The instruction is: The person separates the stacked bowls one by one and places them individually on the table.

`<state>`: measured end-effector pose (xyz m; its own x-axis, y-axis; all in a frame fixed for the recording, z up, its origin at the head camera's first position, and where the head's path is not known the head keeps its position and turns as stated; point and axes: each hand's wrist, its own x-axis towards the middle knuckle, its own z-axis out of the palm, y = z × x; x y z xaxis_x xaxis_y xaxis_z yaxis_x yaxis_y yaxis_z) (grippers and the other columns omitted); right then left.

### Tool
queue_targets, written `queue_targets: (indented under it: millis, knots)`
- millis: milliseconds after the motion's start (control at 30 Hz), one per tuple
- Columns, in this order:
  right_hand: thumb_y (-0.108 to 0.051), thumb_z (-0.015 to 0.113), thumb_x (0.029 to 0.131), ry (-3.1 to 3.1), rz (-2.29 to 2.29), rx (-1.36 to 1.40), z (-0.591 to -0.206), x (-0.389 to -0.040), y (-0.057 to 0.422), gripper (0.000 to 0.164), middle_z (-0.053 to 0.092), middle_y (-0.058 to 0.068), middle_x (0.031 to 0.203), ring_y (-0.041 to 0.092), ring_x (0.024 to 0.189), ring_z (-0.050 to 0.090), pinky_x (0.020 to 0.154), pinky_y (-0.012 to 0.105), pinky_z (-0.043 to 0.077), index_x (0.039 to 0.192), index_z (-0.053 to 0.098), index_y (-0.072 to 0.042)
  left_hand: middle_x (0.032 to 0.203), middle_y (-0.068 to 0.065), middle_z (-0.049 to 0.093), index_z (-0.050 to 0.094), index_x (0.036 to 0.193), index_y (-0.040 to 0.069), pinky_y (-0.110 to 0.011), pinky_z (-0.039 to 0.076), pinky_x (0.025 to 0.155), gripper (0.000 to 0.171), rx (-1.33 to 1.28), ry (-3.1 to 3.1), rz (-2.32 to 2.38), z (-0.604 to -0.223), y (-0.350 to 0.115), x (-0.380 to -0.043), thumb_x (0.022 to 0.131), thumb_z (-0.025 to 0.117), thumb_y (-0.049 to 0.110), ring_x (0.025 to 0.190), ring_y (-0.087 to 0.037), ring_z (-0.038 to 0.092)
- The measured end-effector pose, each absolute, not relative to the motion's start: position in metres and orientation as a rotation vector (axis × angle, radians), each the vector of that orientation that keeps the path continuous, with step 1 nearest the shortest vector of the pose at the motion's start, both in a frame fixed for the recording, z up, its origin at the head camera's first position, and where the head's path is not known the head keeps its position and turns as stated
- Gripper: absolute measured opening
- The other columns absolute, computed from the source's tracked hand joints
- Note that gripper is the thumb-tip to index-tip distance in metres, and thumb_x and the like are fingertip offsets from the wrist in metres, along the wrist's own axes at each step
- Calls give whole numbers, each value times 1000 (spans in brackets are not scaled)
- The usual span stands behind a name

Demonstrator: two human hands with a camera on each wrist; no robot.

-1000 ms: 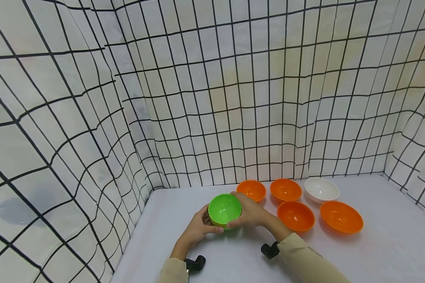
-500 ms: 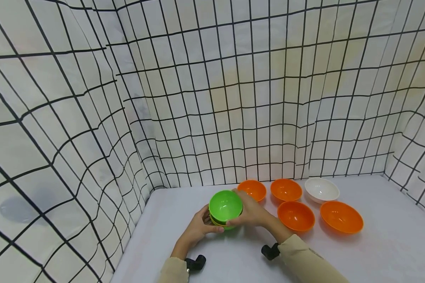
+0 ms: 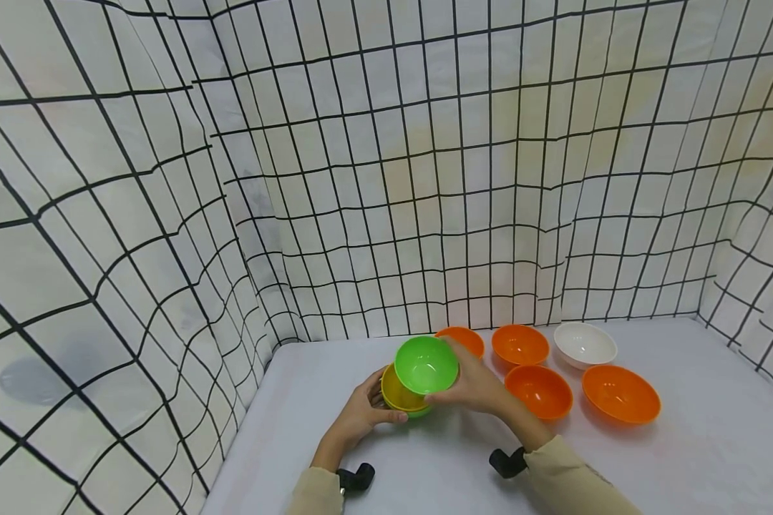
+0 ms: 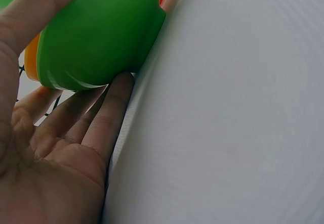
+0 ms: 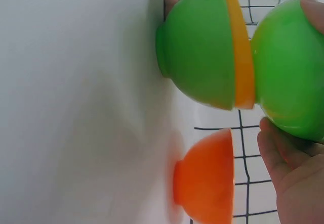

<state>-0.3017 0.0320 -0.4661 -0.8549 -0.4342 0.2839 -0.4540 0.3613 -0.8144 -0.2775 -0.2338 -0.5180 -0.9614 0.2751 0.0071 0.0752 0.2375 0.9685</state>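
Note:
My right hand (image 3: 479,386) grips a bright green bowl (image 3: 426,365), thumb at its near side, and holds it above and a little right of a nested pair. That pair is a yellow bowl (image 3: 396,390) sitting inside a second green bowl (image 4: 101,32). Around the left side of the pair, my left hand (image 3: 359,416) holds it with thumb in front and fingers behind. In the right wrist view, the foot of the raised green bowl (image 5: 291,72) is close by the yellow rim (image 5: 244,57), and the lower green bowl (image 5: 200,47) stands on the white table.
Several orange bowls, among them a near one (image 3: 538,393) and a wider one (image 3: 621,395), stand right of my hands. A white bowl (image 3: 585,345) is at the back right. White walls with black grid lines (image 3: 386,179) enclose the white tabletop (image 3: 438,476).
My right hand has lifted the top green bowl out of the stack and moved it up and right, uncovering the yellow bowl. The left hand has stayed in place.

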Motion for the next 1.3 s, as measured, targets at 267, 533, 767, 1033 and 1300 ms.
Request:
queue_targets:
  millis: [267,533,767,1033,1300]
  knots:
    - [-32,98,65,-2560,1580,733,-458,-293,48,103,58,2,143,26,124,60,104,48,56,151,42,-20,162,-7,44,35,159,25,-52,35,124,104,297,2365,1785,-518,-233,-278,73,93,29,147,-33,45]
    - [-31,98,65,-2531,1571,702,-458,-287,62,103,58,3,142,27,125,59,105,51,55,150,43,-17,161,-10,44,35,159,24,-53,36,123,103,273,2373,1786,-515,-232,-277,74,93,29,147,-35,45]
    - [-28,99,64,-2553,1618,587,-463,-277,67,103,57,-4,143,25,128,58,107,53,54,150,42,-23,160,-12,44,34,160,22,-55,36,123,105,263,2375,1784,-515,-232,-277,73,93,29,147,-36,44]
    - [-35,98,64,-2640,1550,449,-471,-268,71,109,56,7,143,30,126,57,100,51,59,153,38,-15,161,-10,44,34,159,24,-54,34,124,107,229,2430,1759,-516,-236,-279,72,94,33,147,-35,44]
    - [-32,99,63,-2658,1564,406,-481,-259,71,117,55,11,146,32,127,57,102,54,57,157,33,-10,160,-12,46,35,159,22,-54,36,123,105,191,2445,1767,-514,-238,-278,72,94,28,145,-35,46]
